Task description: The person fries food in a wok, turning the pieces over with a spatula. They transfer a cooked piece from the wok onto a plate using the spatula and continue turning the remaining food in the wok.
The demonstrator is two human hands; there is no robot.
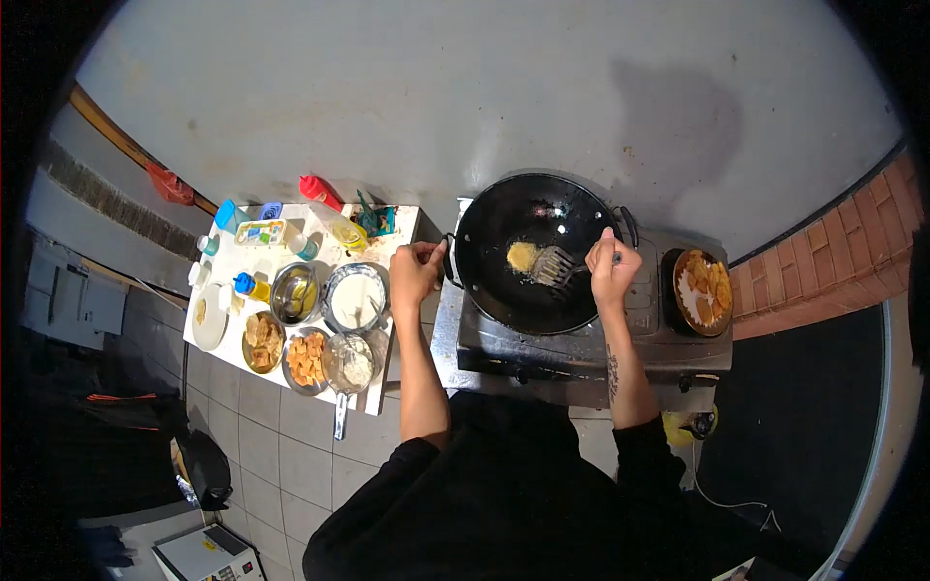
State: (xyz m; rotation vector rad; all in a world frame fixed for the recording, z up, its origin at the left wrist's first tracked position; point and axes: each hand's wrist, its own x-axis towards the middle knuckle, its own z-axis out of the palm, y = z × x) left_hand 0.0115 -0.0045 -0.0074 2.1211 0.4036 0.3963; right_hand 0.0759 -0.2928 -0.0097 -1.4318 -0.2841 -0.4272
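Note:
A black wok (504, 305) sits on the stove (542, 351), with a little oil in its bottom. One round golden piece of food (522, 257) lies in it. My right hand (613, 271) is closed around the handle of a slotted spatula (554, 269), whose head rests in the wok beside the golden piece. At the wok's left side my left hand (418, 274) has its fingers closed on the wok's loop handle (449, 257).
Right of the wok stands a brown bowl (681, 312) of fried pieces on white paper. To the left, a white table (334, 251) carries a plate of orange pieces (306, 360), a bowl of white batter (356, 297), a strainer (340, 402) and several bottles. A grey wall (407, 107) rises behind.

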